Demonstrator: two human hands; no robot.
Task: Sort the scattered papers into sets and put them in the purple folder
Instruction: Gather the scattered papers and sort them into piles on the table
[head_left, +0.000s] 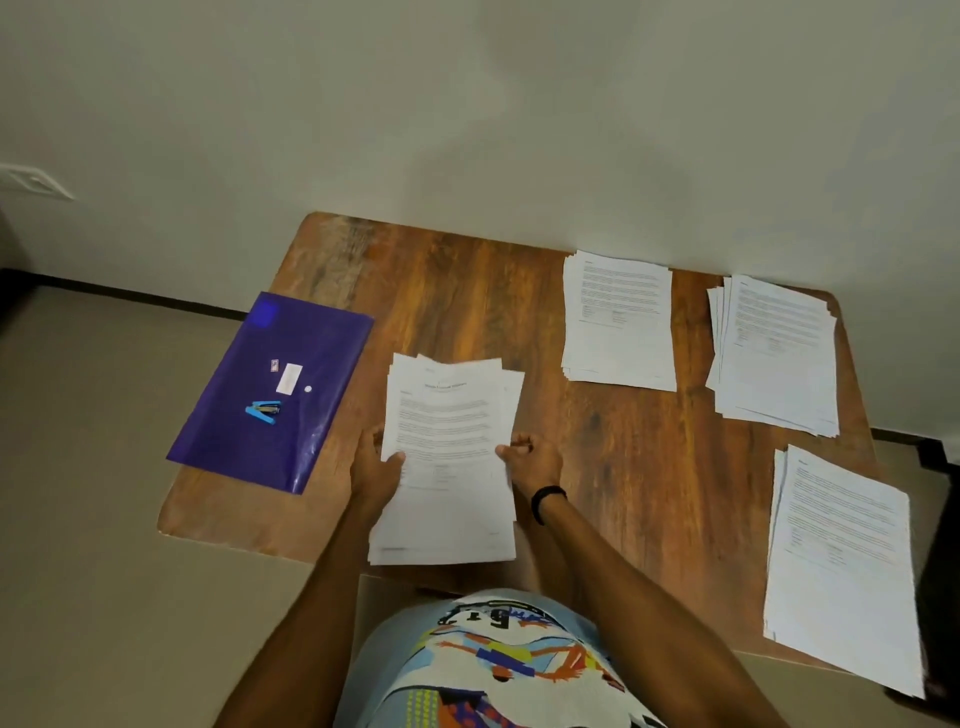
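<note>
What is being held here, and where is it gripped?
One paper stack: the left hand grips its left edge, the right hand pinches its right edge.

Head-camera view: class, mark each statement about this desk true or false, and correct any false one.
1. A blue stapler lies on the purple folder. True.
2. The left hand and the right hand both grip the nearest paper stack. True.
3. Four other paper stacks lie apart from it. False: there are three, the far-middle stack, far-right stack and near-right stack.
4. The purple folder lies right of the held stack. False: it lies to its left.
</note>
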